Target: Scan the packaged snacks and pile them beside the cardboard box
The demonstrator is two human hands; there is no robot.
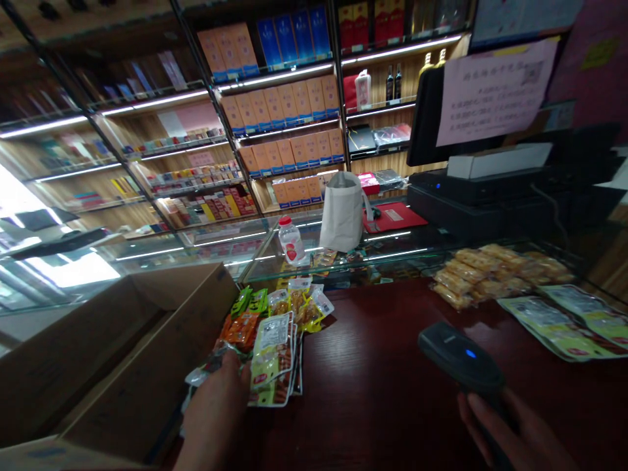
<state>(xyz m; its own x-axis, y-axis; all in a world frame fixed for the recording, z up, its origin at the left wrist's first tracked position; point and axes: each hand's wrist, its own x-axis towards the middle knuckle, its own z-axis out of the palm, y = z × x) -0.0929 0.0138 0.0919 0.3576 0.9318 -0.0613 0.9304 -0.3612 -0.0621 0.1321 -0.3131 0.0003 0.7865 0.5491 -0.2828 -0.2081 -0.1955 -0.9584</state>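
My right hand (pixel 510 432) grips a black barcode scanner (pixel 461 360) with a small blue light, held low over the dark red counter (pixel 383 392). My left hand (pixel 216 405) reaches toward a pile of snack packets (pixel 272 347) lying on the counter beside an open cardboard box (pixel 122 353). Its fingers close on the lower edge of the packets, touching a clear-wrapped one at the pile's left side. The packets are green, orange, yellow and white.
More snack packets (pixel 490 271) and flat packs (pixel 569 320) lie at the right. A glass display case (pixel 275 252) carries a small bottle (pixel 290 241) and a white bag (pixel 342 212). A cash register (pixel 490 190) stands at right, shelves of boxed goods (pixel 289 124) behind.
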